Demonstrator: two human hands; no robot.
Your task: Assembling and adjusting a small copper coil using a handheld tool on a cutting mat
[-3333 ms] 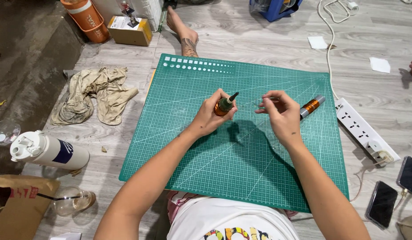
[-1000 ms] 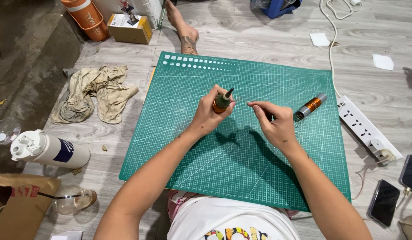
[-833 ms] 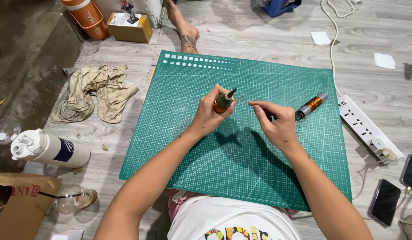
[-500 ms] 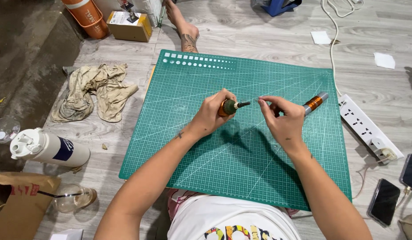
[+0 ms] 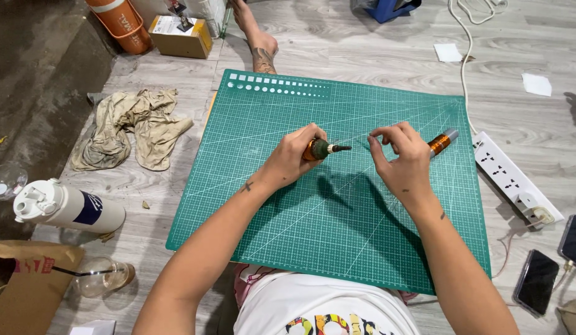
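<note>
Left hand (image 5: 294, 158): closed around an orange-handled tool (image 5: 320, 149), tip pointed right, over the middle of the green cutting mat (image 5: 269, 205).
Right hand (image 5: 401, 158): fingers pinched just right of the tip; anything pinched is too small to tell.
Orange spool (image 5: 441, 142): lying right of that hand.
Open room: bare mat toward the near edge.
Right edge: white power strip (image 5: 517, 186) just beyond.

A green cutting mat (image 5: 337, 211) with a white grid, a beige rag (image 5: 130, 127), and a white power strip (image 5: 514, 180).
</note>
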